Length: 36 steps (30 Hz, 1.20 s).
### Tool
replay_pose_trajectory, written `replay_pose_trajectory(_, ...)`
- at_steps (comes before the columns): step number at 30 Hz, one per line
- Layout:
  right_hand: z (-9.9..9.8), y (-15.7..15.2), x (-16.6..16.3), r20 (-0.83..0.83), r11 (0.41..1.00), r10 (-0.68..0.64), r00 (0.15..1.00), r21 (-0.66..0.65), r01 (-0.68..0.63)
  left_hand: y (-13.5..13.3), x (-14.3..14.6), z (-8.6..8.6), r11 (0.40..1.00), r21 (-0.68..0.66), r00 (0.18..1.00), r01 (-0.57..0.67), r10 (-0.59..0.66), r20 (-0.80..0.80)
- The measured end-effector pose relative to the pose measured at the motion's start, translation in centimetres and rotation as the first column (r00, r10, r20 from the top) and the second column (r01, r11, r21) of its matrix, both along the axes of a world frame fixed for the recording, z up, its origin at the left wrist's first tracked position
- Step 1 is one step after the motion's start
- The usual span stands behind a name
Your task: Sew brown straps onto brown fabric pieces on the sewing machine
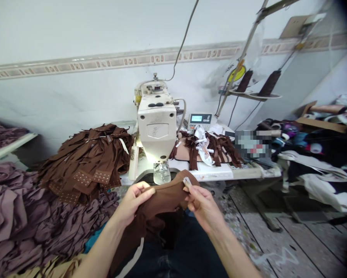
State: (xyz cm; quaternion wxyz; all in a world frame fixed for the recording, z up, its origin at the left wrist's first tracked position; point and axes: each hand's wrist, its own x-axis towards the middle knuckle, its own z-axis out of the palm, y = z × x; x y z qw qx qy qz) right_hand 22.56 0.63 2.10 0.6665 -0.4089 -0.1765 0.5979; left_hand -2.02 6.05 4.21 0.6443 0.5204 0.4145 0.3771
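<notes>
While the brown garment (pixel 164 197) is up in both hands near the front of the table, it's off the sewing machine (pixel 156 123), so this pc looks to be mid-handling, w/ no stitching under way rn. As for what's done: the cloth is gathered up and a small white label (pixel 187 180) sits at its far right edge; can't tell if it's sewn on or just held there, so what's left on this pc is unclear too. Brown pile (pixel 89 154) to the left of the machine and more brown pcs (pixel 220 144) to its right suggest a big batch, tho which lot is finished doesn't show. Re position: garment spans the gap btwn the hands, just nearer than the machine's clear guard (pixel 162 173), its lower part hanging toward the near side over the lap, w/ a white strip (pixel 134 258) by it at near left; can't tell if that's attached. L hand (pixel 136 202) pinches the garment's left upper edge, thumb on top, fingers mostly hidden below. R hand (pixel 204 204) pinches label + edge btwn thumb and fingertips, other fingers curled. So garment touches both hands, label only the R one.
</notes>
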Motion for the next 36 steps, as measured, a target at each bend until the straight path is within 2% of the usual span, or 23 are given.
replay_pose_trajectory(4,-0.3,1.8,-0.7,-0.082,0.996,-0.053,0.995,-0.075,0.047,2.0,1.2,1.0,0.991,0.096,0.994,-0.093,0.098,-0.048)
replay_pose_trajectory(11,-0.8,4.0,-1.0,-0.098,0.993,-0.077,0.992,-0.097,0.068,4.1,1.4,0.5,0.956,0.240,0.978,-0.170,0.194,-0.076)
replay_pose_trajectory(18,-0.8,5.7,-1.8,-0.121,0.988,-0.124,0.985,-0.103,0.112,7.1,1.7,-0.7,0.938,0.283,0.977,-0.202,0.214,-0.014)
replay_pose_trajectory(26,-1.4,5.7,-2.7,-0.064,0.985,-0.164,0.984,-0.060,0.160,8.0,2.3,-2.8,0.905,0.320,0.959,-0.280,0.275,0.062)
replay_pose_trajectory(36,-1.2,7.3,-2.4,-0.073,0.985,-0.168,0.983,-0.051,0.165,10.1,2.6,-3.2,0.890,0.345,0.954,-0.298,0.291,0.072)
